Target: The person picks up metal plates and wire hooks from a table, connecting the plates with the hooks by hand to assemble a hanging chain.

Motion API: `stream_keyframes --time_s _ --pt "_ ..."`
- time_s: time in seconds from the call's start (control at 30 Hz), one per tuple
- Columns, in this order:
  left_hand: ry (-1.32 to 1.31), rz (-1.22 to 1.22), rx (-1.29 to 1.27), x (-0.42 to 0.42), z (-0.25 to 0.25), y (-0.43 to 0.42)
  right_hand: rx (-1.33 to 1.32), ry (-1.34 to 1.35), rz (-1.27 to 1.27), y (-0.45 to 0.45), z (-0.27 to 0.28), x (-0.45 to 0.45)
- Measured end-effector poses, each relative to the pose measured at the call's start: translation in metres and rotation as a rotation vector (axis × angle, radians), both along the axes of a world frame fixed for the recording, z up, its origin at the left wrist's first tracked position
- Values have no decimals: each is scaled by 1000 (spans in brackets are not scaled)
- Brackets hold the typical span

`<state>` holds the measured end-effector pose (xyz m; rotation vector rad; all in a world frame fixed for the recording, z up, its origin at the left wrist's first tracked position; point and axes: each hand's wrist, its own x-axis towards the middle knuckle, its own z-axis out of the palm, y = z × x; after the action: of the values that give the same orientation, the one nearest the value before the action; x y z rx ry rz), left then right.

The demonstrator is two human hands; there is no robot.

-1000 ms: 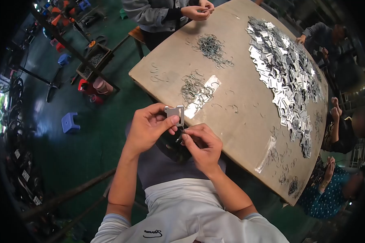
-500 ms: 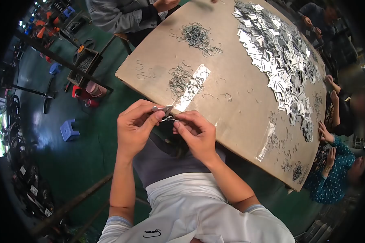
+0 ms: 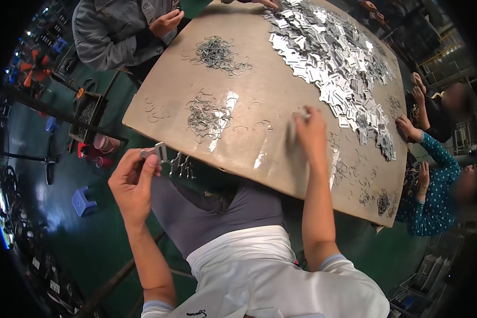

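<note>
My left hand [image 3: 132,180], at the table's near left edge, pinches a flat metal buckle plate [image 3: 160,152] with a rectangular slot. Several small wire hooks [image 3: 183,165] dangle beside it, seemingly attached to the plate. Over the tabletop, my right hand [image 3: 311,130] reaches forward, slightly blurred, thumb and fingers apart and nothing visible in them. It is near the lower left side of a big heap of flat metal plates [image 3: 328,63]. A heap of bent wire hooks [image 3: 206,117] lies on the table beyond my left hand.
The brown table [image 3: 259,95] carries another wire-hook heap [image 3: 217,54] and scattered hooks toward the right. A person in a grey jacket [image 3: 108,34] is at the upper left; others work along the right side. A blue stool [image 3: 83,201] stands on the green floor.
My hands were together at the table edge around the metal piece. The left has moved left with the buckle plate and hooks; the right has let go and moved out over the table.
</note>
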<state>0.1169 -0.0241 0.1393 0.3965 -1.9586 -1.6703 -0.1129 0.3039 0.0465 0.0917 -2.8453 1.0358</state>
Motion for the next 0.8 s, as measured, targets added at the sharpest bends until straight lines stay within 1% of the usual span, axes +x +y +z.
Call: stream_keyframes --time_s 0.07,0.13,0.23,0.33,0.37,0.47,0.5,0.53,0.6,0.7,0.8 --pt "2 12 1 3 0 -1 219 188 -164 40 -25 -53" --pt "-2 8 -8 6 1 -4 319 207 -294 55 -21 -91" --pt "19 -5 2 7 2 -1 453 73 -253 54 -7 -108" --pt "19 -8 -9 7 6 3 293 56 -104 54 -14 -117" --pt "15 -15 -11 8 6 5 256 75 -102 54 -19 -115" --pt "7 -35 -24 8 5 4 -69 -24 53 22 5 -86" --pt "6 -38 -23 9 5 4 -91 15 116 6 10 -67" --pt "6 -41 -22 9 5 5 39 22 175 -5 6 -58" --pt "5 -43 -16 10 4 6 148 127 270 -15 -22 -49" --pt "6 -31 -4 10 4 7 84 -8 301 -40 14 -22" --pt "-6 -27 4 11 4 9 -1 -28 520 -56 13 -21"
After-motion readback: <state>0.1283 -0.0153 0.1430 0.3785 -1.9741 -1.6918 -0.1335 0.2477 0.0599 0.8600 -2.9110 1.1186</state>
